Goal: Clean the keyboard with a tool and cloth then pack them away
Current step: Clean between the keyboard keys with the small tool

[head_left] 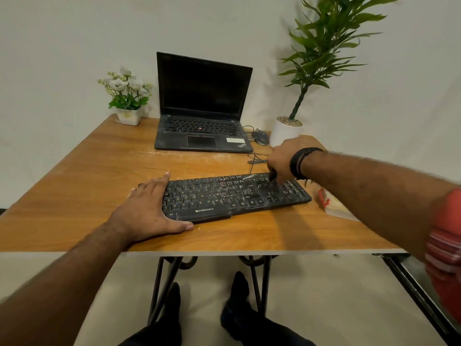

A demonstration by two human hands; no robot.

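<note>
From the head camera, a black Zebronics keyboard (234,196) lies near the front of a wooden table (74,176), turned slightly so its right end sits farther back. Pale dust or crumbs speck its keys and the table just behind it.

The left hand (149,208) lies flat with fingers straight and spread, palm on the table and against the keyboard's left end, thumb along its front corner. The right hand (282,158) hangs over the keyboard's far right part, fingers curled round a small dark tool (273,176) whose tip meets the keys near the back edge; what kind of tool it is cannot be made out. Dark bands (303,162) circle the right wrist.

Just right of the keyboard, partly hidden by the right forearm, lies a clear packet with a red part (326,199).

At the back of the table stands an open black laptop (203,108) with a dark screen. A white pot of white flowers (127,96) stands to its left, and a dark mouse (260,137) with its cable to its right, beside a tall green plant in a white pot (287,131).
</note>
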